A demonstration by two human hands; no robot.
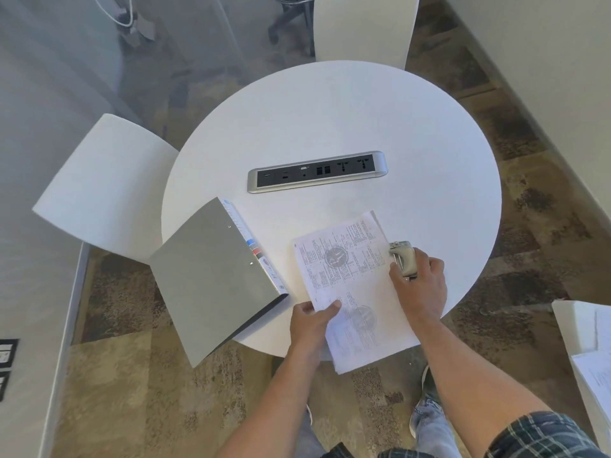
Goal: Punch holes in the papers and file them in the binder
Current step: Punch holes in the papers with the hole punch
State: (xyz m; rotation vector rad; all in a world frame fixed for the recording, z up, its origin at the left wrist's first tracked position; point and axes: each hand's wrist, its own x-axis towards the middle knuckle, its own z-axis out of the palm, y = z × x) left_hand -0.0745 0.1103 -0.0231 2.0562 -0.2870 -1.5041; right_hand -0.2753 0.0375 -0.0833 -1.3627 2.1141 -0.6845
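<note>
I am observing a round white bench (330, 120) with a socket strip (317, 171) set into its middle; all positions below are given relative to that strip. The stack of papers (350, 285) is lying on the near side of the strip, slightly to its right, with its lower end overhanging the near rim of the bench. My left hand (312, 320) is pinching the near left edge of the stack, thumb on top of the sheets and the other fingers underneath. My right hand (420, 282) is lying on the hole punch (401, 256), fingers curled over its beige body, with the punch sitting at the right edge of the stack, nearer than the strip and to its right. I cannot tell whether the paper edge is seated inside the punch. The grey binder (211, 279) is lying closed on the near left of the strip, its labelled spine (256, 249) facing the papers and its far corner overhanging the bench rim. Binder and papers are lying just beside each other, not touching. Two white chairs are standing at the bench, one (102, 183) left of the strip and one (363, 24) beyond it.
</note>
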